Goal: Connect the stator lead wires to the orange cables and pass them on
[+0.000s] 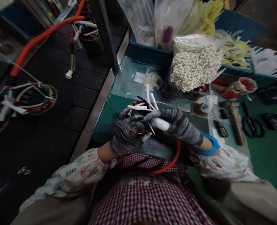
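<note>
A motor stator (139,102) with copper windings sits at the bench edge in front of me, mostly covered by my hands. White insulating sleeves (140,108) stick up and sideways from it, and an orange cable (176,154) curves down below toward my lap. My left hand (128,132), in a grey striped glove, is curled round the stator's near left side. From the right, my right hand (173,125), gloved with white tape on one finger, has its fingers closed at the base of the sleeves. Exactly what its fingertips pinch is hidden.
Bagged white sleeves (194,64) lean on blue bins (150,53) behind the stator. To the right lie a screwdriver (221,128), a hammer (234,122) and black scissors (252,125). More stators (38,100) with orange cables stand on the dark slatted surface (58,134) at left, beyond a metal post (107,37).
</note>
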`<act>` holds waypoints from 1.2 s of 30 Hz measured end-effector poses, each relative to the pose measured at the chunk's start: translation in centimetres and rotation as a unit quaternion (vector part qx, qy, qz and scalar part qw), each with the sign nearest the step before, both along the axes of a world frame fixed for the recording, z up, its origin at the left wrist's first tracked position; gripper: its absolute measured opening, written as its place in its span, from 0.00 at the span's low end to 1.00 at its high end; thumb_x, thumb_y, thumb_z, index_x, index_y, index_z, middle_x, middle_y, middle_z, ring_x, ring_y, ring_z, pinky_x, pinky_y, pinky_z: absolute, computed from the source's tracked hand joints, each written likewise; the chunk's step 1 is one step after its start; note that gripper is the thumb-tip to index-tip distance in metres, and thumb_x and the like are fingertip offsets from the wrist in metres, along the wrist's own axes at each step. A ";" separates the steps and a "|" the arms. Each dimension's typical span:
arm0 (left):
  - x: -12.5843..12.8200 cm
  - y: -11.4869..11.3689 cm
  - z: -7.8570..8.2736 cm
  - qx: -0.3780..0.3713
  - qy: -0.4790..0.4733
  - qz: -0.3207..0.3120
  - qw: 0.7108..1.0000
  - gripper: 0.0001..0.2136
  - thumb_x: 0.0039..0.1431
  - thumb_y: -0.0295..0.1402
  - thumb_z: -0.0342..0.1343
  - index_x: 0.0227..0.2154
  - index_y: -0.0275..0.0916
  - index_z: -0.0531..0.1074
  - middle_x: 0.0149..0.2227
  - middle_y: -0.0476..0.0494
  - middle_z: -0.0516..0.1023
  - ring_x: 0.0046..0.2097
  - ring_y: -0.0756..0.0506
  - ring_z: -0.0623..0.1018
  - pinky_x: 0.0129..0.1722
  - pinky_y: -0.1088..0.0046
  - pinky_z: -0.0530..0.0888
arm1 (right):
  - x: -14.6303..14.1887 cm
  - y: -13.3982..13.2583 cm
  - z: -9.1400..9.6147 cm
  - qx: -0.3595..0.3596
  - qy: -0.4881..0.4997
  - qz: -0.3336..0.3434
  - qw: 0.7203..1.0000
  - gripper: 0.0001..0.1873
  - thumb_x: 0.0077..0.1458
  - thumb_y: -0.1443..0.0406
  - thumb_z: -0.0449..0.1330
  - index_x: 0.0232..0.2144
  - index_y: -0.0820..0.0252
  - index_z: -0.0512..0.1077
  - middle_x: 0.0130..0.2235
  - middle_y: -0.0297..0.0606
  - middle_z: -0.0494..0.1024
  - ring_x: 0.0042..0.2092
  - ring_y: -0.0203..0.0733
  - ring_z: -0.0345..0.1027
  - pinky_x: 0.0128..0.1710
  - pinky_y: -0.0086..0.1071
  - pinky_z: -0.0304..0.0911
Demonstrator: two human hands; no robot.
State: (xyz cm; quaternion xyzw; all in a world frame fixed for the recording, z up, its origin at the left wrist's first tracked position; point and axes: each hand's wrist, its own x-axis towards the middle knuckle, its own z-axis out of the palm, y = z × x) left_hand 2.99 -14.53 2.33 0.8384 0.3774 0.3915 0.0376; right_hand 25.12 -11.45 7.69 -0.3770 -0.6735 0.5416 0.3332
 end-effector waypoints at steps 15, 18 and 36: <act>-0.5 0.2 -1.0 -0.029 0.011 -0.011 0.999 0.08 0.72 0.43 0.64 0.46 0.46 0.80 0.44 0.49 0.90 0.49 0.41 0.89 0.75 0.44 0.69 | 1.8 -0.7 -2.5 0.165 0.037 0.062 0.984 0.06 0.68 0.67 0.70 0.45 0.52 0.87 0.42 0.38 0.90 0.43 0.43 0.87 0.48 0.35 0.82; -0.4 0.3 -0.9 -0.022 -0.003 -0.015 1.000 0.07 0.70 0.41 0.67 0.43 0.45 0.80 0.43 0.49 0.89 0.49 0.41 0.89 0.74 0.45 0.70 | 1.7 -0.9 -2.0 0.103 0.022 -0.009 0.994 0.05 0.68 0.65 0.71 0.44 0.53 0.86 0.43 0.38 0.91 0.43 0.44 0.87 0.48 0.37 0.83; -0.4 0.0 0.0 -0.033 -0.004 -0.010 0.999 0.08 0.73 0.41 0.62 0.44 0.43 0.80 0.43 0.47 0.90 0.47 0.40 0.89 0.70 0.45 0.76 | 2.2 -1.9 -4.0 0.103 -0.041 0.040 0.993 0.09 0.70 0.55 0.70 0.49 0.48 0.84 0.42 0.35 0.89 0.41 0.44 0.84 0.45 0.36 0.81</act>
